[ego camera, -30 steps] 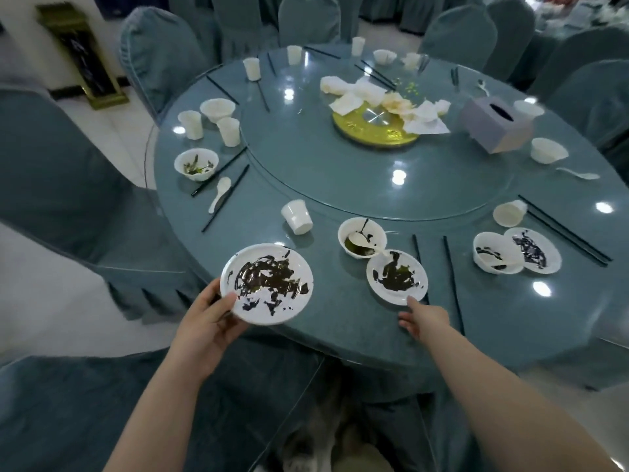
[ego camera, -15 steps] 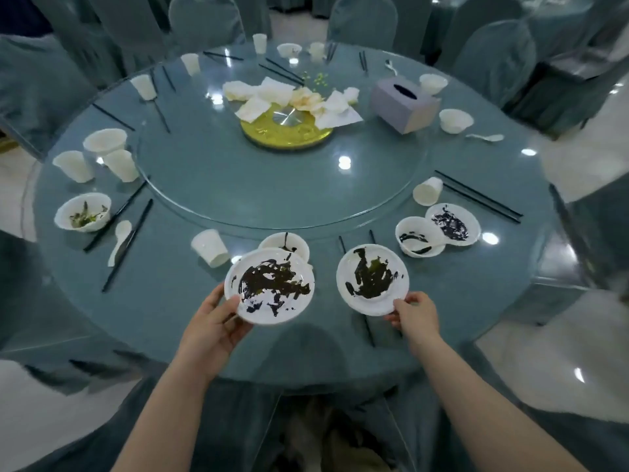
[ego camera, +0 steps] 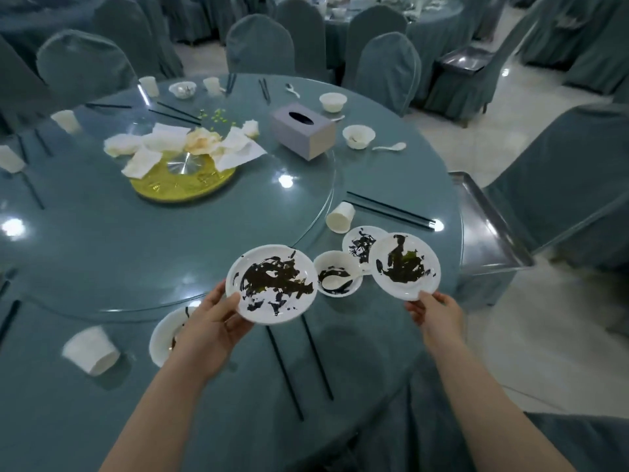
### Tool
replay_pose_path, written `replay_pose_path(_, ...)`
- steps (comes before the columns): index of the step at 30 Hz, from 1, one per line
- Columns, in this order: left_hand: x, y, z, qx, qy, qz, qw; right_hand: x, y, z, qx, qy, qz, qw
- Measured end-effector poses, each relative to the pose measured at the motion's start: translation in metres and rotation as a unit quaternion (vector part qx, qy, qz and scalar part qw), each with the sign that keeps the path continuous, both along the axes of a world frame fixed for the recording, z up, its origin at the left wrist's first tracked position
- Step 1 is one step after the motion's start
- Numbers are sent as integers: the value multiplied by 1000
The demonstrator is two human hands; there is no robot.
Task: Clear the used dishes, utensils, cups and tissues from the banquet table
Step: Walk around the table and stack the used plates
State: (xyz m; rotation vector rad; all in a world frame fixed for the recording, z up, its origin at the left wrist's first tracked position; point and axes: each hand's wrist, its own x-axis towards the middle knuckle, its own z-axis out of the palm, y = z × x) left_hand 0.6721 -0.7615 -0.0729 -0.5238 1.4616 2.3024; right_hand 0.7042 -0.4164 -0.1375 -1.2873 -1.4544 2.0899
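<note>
My left hand grips the near rim of a white plate smeared with dark sauce, held above the round banquet table. My right hand pinches the near edge of a second sauce-stained plate, lifted over the table's right side. Between the two plates, a small bowl with a spoon in it sits on the table. Behind it lies another dirty plate. A bowl shows partly under my left hand.
A metal cart tray stands right of the table. Tipped cups, black chopsticks, used tissues on a gold stand, a tissue box, further bowls, cups and a spoon lie around. Covered chairs ring the table.
My right hand has lifted its plate off the table and carried it right. My view has swung right around the table; the left hand still holds its plate.
</note>
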Motion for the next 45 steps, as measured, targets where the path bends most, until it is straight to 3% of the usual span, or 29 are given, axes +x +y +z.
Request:
replay_pose_path(6,-26,18,-7,-23,-16,22,999,-62,36,-27,-23,-55,4,998)
replay_pose_path(11,-29,15,-9,-45,-32,46,997,-102,41,-50,10,-135,79,988)
replay_pose_path(22,-23,18,-9,-78,-44,50,995,-130,31,-55,-70,-138,92,984)
replay_pose_path(29,-5,4,-5,-77,-33,54,995,-94,28,-44,-48,-117,41,991)
replay_pose_path(36,37,-3,4,-40,-16,37,998,-30,19,4,-29,-20,-6,999)
replay_pose_path(45,109,-8,22,-10,28,-15,999,89,-34,76,71,10,121,990)
